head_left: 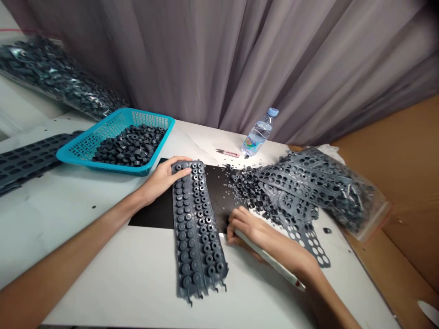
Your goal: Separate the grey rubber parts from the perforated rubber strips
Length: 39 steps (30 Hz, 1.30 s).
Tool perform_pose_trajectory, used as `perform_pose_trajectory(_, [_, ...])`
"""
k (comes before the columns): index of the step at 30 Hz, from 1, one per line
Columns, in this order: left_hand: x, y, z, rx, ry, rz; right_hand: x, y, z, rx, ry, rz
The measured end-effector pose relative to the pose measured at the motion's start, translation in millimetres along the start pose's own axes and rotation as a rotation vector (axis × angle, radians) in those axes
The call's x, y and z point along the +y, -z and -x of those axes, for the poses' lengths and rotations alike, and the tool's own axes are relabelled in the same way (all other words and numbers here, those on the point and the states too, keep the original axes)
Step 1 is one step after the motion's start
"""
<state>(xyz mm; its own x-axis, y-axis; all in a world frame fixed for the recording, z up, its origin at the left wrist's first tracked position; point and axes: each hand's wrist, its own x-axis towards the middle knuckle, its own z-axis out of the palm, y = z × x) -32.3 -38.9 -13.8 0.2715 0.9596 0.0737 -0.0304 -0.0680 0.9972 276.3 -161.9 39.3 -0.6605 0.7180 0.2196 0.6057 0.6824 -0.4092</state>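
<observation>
My left hand (170, 177) grips the far end of a dark grey moulded rubber sheet (192, 228), thumb on top. The sheet carries rows of round bushings. Those in its right columns show open centre holes, while many at the left look capped. Ragged tabs hang from its near edge. Right of the sheet, my right hand (248, 230) is closed around a slim white pen-like tool (274, 262) with a reddish rear end. The tool's tip is hidden by my fingers. Under the sheet's far half lies a black mat (156, 212) on the white table (137, 278).
A blue basket (103, 169) of loose bushings stands back left, near a large bag of parts (61, 75). Pink-handled snips (228, 153) and a water bottle (259, 135) are behind. Punched sheets (302, 183), loose bushings (252, 189) and another bag (360, 198) lie right.
</observation>
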Motion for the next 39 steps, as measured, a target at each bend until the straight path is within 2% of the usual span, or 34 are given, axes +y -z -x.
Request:
perform_pose_trajectory(2, [-1.3, -3.4, 1.3, 0.003, 0.063, 0.083, 12.4, 4.2, 2.1, -0.013, -0.094, 0.041])
perform_pose_trajectory(4, [-1.9, -8.1, 2.3, -0.005, 0.118, 0.148, 30.6, 8.9, 5.3, 0.123, -0.229, 0.194])
perform_pose_trajectory(5, [-2.0, -10.6, 2.8, -0.009, 0.137, 0.169, 40.5, 10.9, 7.5, 0.231, -0.274, 0.3])
perform_pose_trajectory(8, [-2.0, -16.1, 3.8, -0.009, 0.163, 0.191, 65.8, 13.5, 15.0, 0.46, -0.333, 0.485])
perform_pose_trajectory(10, [-2.6, -17.6, 4.2, 0.001, 0.159, 0.192, 76.7, 12.8, 19.1, 0.546, -0.338, 0.516])
perform_pose_trajectory(20, [-6.7, -22.6, 5.0, 0.008, 0.083, 0.218, 102.1, 7.5, 21.9, 0.658, -0.407, 0.561])
perform_pose_trajectory(26, [-7.9, -23.4, 3.7, 0.007, 0.062, 0.226, 91.5, 9.4, 12.0, 0.633, -0.332, 0.489])
perform_pose_trajectory(31, [-8.8, -22.8, 4.6, 0.006, 0.094, 0.223, 66.9, 5.7, -6.1, 0.519, -0.267, 0.236])
perform_pose_trajectory(35, [-7.8, -22.6, 5.1, 0.028, 0.117, 0.221, 48.9, -10.1, -40.9, 0.515, -0.242, -0.033])
perform_pose_trajectory(39, [-10.3, -21.5, 4.0, 0.036, 0.115, 0.258, 40.7, -27.9, -87.5, 0.49, -0.109, -0.152])
